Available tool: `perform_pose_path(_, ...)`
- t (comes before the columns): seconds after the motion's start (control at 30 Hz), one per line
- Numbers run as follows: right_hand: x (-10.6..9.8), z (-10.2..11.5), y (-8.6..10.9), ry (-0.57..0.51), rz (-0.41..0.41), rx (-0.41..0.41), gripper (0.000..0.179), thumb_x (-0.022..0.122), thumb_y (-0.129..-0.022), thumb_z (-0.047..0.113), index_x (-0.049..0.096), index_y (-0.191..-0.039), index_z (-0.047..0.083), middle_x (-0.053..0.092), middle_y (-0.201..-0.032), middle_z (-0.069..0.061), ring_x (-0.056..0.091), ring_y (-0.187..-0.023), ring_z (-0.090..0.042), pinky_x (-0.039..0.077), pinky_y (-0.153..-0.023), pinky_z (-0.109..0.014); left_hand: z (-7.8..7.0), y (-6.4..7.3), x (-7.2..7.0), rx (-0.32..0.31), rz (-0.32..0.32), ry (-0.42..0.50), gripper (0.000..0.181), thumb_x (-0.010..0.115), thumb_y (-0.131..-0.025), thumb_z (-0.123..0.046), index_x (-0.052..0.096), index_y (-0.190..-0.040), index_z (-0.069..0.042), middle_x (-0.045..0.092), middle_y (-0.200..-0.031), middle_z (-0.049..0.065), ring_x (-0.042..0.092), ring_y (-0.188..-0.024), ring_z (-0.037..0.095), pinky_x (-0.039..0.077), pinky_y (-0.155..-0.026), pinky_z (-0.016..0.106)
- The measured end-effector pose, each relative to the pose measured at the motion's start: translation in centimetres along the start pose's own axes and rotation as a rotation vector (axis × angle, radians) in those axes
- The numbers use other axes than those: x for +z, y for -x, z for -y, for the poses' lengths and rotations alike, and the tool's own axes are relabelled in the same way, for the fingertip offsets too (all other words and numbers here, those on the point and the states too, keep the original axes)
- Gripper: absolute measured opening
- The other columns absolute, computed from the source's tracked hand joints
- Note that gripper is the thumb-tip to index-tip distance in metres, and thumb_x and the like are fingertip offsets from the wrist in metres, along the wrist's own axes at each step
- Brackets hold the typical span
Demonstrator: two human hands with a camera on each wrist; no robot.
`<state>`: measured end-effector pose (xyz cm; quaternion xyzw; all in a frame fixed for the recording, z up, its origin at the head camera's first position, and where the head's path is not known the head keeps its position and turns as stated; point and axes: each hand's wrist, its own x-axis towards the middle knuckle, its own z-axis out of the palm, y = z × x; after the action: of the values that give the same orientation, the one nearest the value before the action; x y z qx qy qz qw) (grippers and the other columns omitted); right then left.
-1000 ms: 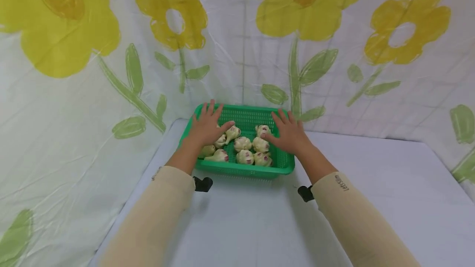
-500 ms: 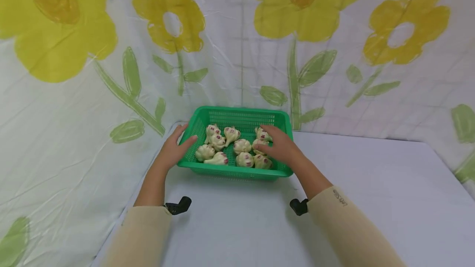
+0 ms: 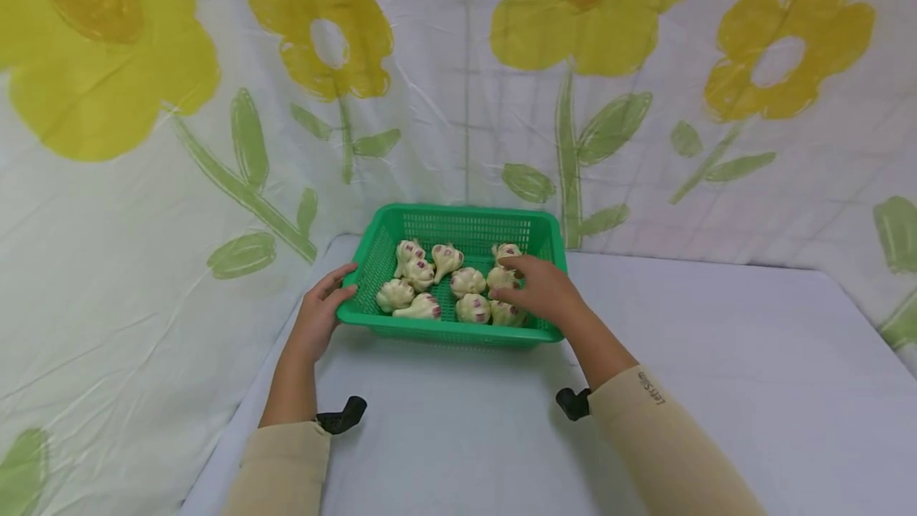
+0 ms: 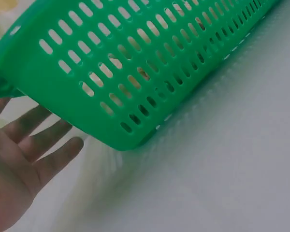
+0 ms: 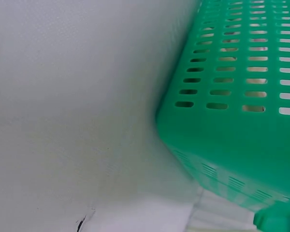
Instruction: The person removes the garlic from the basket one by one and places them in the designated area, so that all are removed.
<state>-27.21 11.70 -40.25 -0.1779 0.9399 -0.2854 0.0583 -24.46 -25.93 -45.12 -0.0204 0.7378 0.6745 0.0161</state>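
The fingers [image 4: 58,159] of the left hand [image 3: 319,315] are extended and only loosely bent at the left end of the green basket [image 3: 458,330], which stands on the white worktop [image 3: 458,428]; the left wrist view shows no firm clasp. On the right hand [image 3: 542,290], thumb and forefinger arch apart about the middle bulb [image 3: 502,278] at the basket's right side; whether they press on it I cannot tell. The other garlic bulbs [image 3: 469,283] lie loose across the basket floor.

Nearest first, the right wrist passes over the rim and could knock it if lowered, jolting the contents. With so light a hold on the left, the basket might skid if pushed from the right. The near-right bulb [image 3: 509,314] sits close under the thumb, so closing on its neighbour could roll both. Farther back, a shove could drive the basket into the flowered cloth [image 3: 430,150].

Much is hidden. The right wrist view shows basket and worktop but no hand; the remaining right fingers are masked by the hand itself. The left thumb is missing from its own wrist view, where the bulbs are just pale patches through slots. Whether the far rim touches the cloth is unclear.
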Motion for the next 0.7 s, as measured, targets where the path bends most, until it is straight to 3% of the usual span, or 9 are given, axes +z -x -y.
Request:
perform_pose_path(0.1,0.0,0.1,0.1,0.048,0.03,-0.011,0.063,0.069,-0.088,0.052,0.057,-0.14,0.018,0.064,-0.13,-0.005,0.061,-0.116,-0.026,0.053,-0.091,-0.048,0.4,-0.2,-0.1,0.003,0.017,0.089,0.051,0.058,-0.1,-0.031,0.045,-0.148,-0.018,0.043,-0.146,0.011,0.061,-0.102,0.007,0.054,-0.079,0.021)
perform_pose_path(0.37,0.4,0.2,-0.3,0.16,0.077,0.016,0.055,0.072,-0.084,0.055,0.068,-0.125,0.018,0.07,-0.119,0.0,0.065,-0.106,-0.019,0.055,-0.087,-0.043,1.1,-0.7,-0.6,0.09,0.063,0.076,0.045,0.054,-0.103,-0.03,0.048,-0.145,-0.016,0.058,-0.119,-0.004,0.063,-0.091,0.004,0.055,-0.075,0.021)
perform_pose_path(0.47,0.6,0.2,-0.5,0.227,0.081,0.01,0.049,0.072,-0.083,0.057,0.073,-0.111,0.018,0.072,-0.1,0.003,0.065,-0.089,-0.015,0.055,-0.075,-0.038,1.3,-0.9,-0.7,0.101,0.06,0.105,0.041,0.051,-0.104,-0.03,0.051,-0.142,-0.017,0.061,-0.11,-0.005,0.063,-0.085,0.003,0.055,-0.072,0.021)
perform_pose_path(0.6,1.0,0.3,-0.7,0.31,0.094,0.001,0.04,0.071,-0.081,0.06,0.068,-0.08,0.021,0.057,-0.069,0.004,0.051,-0.064,-0.013,0.041,-0.055,-0.032,1.5,-0.9,-0.6,0.098,0.036,0.142,0.038,0.049,-0.105,-0.028,0.053,-0.14,-0.017,0.064,-0.104,-0.008,0.063,-0.08,0.001,0.054,-0.069,0.019)
perform_pose_path(0.7,1.3,0.4,-0.7,0.351,0.105,0.014,0.042,0.071,-0.08,0.061,0.059,-0.068,0.023,0.048,-0.062,0.006,0.044,-0.058,-0.013,0.034,-0.051,-0.03,1.6,-0.9,-0.6,0.094,0.022,0.166,0.038,0.05,-0.104,-0.026,0.054,-0.14,-0.015,0.065,-0.106,-0.009,0.063,-0.079,0.001,0.054,-0.069,0.019)
